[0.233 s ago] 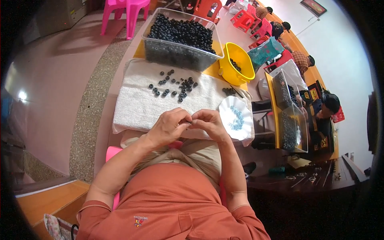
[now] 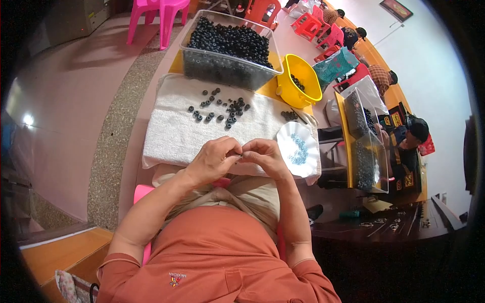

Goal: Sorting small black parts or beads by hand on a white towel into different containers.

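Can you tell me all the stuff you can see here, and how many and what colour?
towel: one, white, spread on the table in front of the person
loose rings: many, black, scattered on the towel's far half
clear bin: one, full of black rings, behind the towel
yellow bucket: one, right of the bin, a few black pieces inside
white dish: one, scalloped, right edge of the towel, holding small blue bits
pink stool: one, on the floor at top left
left hand: one, fingertips pinched, touching the right hand
right hand: one, pinched against the left; what they grip is too small to tell

Left hand [image 2: 214,160] and right hand [image 2: 263,156], fingertips together.
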Available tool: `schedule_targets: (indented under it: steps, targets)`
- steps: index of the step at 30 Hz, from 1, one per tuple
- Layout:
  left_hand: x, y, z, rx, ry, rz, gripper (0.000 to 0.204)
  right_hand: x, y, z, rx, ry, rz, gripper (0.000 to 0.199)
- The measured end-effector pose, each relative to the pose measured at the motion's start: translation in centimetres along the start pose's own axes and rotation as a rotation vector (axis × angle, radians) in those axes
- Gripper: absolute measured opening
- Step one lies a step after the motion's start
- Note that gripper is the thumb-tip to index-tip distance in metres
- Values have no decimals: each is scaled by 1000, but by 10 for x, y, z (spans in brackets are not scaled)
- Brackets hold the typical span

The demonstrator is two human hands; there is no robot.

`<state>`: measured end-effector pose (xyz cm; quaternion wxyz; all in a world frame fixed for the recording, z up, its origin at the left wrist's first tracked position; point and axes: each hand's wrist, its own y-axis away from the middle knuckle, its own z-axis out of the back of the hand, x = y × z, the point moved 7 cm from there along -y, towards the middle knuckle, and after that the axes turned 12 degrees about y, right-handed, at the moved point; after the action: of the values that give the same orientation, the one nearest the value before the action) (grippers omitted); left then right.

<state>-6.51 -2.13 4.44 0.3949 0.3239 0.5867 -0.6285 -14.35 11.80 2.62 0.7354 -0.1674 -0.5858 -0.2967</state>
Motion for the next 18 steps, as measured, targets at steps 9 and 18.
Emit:
schedule_targets:
  steps: [9, 18]
  targets:
    - [3, 1, 0, -10, 34, 21, 12, 4, 2, -1, 17, 31, 4, 12]
    - [5, 1, -1, -15, 15, 71, 14, -6, 0, 2, 33, 54, 40, 12]
